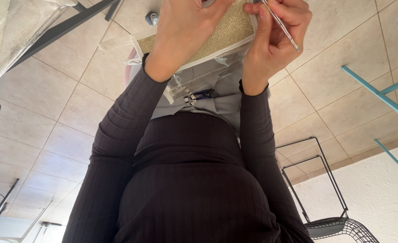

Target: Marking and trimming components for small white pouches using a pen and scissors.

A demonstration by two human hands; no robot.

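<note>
L hand [187,27] flat, fingers together on gold glitter pouch [226,33] | R hand [275,33] beside pouch edge, pinching thin metal tool [280,24]

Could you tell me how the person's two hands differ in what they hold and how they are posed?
The left hand lies flat across the gold glitter pouch; the right hand is curled, pinching a thin metal tool. The left hand carries no tool; the right hand grips the pouch's edge. Both wear dark ribbed sleeves.
</note>
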